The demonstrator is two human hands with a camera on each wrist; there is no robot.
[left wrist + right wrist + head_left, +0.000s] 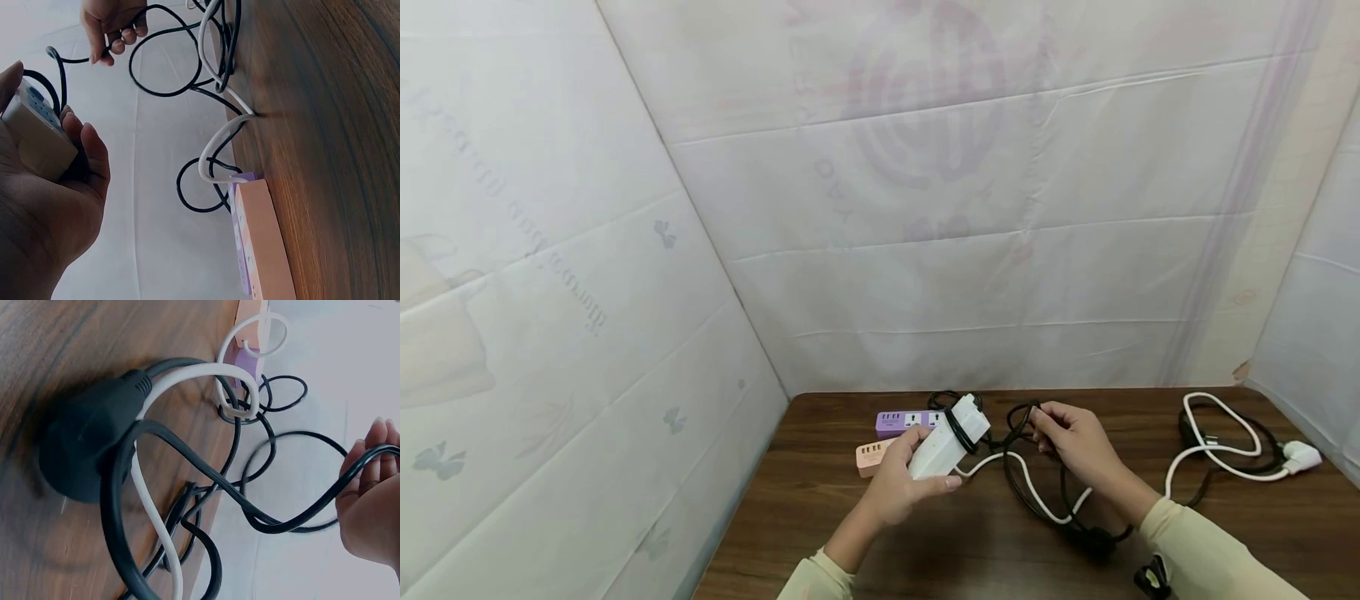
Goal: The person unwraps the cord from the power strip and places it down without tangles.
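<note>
My left hand [901, 487] [56, 187] grips a white power strip [950, 440] [34, 134], lifted above the wooden table [970, 542], with a black cable looped round its far end. My right hand [1070, 442] [112, 25] [369, 500] pinches that black cable [1026, 467] [159, 69] [294, 506] a little to the right of the strip. The cable runs down to a black plug [1093, 540] [87, 447] lying on the table near my right forearm. A white cable [1037, 496] [156, 506] trails from the strip across the black one.
A purple power strip [910, 421] [240, 250] and a pink one [872, 457] [265, 244] lie side by side behind my left hand. At the far right lie a white cable with a white plug [1300, 456] and more black cable [1232, 442]. White sheeting walls the table.
</note>
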